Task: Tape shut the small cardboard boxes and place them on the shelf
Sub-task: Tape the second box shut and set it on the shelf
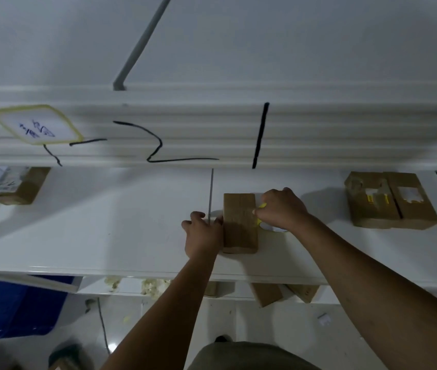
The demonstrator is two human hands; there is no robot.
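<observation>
A small brown cardboard box stands on the white shelf near its middle. My left hand presses against the box's left side, fingers curled by a thin grey rod. My right hand sits against the box's right side and grips a yellow-edged tape roll, mostly hidden under the hand, with a pale round part showing below the palm.
Two taped boxes lie side by side at the shelf's right. Another box sits at the far left. A white upper shelf edge with black marks hangs overhead. More boxes lie on the lower shelf.
</observation>
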